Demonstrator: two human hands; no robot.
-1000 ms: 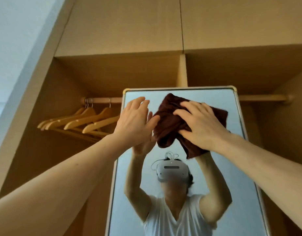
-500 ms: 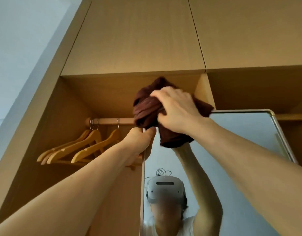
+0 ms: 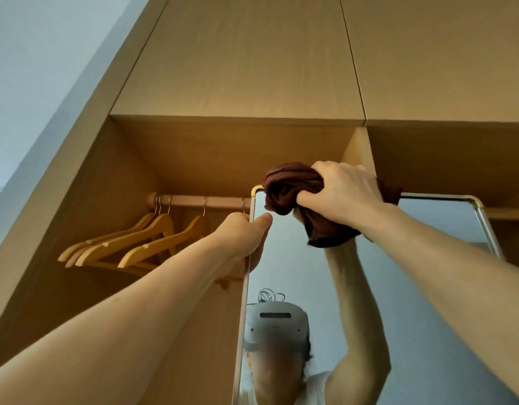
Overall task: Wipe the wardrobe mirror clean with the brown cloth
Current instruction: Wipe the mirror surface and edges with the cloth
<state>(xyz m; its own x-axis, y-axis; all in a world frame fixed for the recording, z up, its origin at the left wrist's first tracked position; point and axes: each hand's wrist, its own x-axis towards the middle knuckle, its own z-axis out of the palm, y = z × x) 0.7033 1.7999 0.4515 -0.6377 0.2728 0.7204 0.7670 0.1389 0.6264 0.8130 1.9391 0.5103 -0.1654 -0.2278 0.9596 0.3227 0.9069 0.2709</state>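
Left hand (image 3: pixel 240 235) curled round left edge of mirror (image 3: pixel 284 270), thumb laid on glass. Brown cloth (image 3: pixel 284 185) bunched, gripped by right hand (image 3: pixel 340 194), pressed at mirror's top-left corner. Risk: thumb print left on glass; mirror tipped if top is pushed hard. Second-old frame: left hand flat, cloth lower on glass.

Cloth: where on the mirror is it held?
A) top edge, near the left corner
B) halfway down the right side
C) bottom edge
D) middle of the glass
A: the right hand grips the bunched cloth at the top edge of the mirror, beside its left corner, while the left hand holds the left edge.
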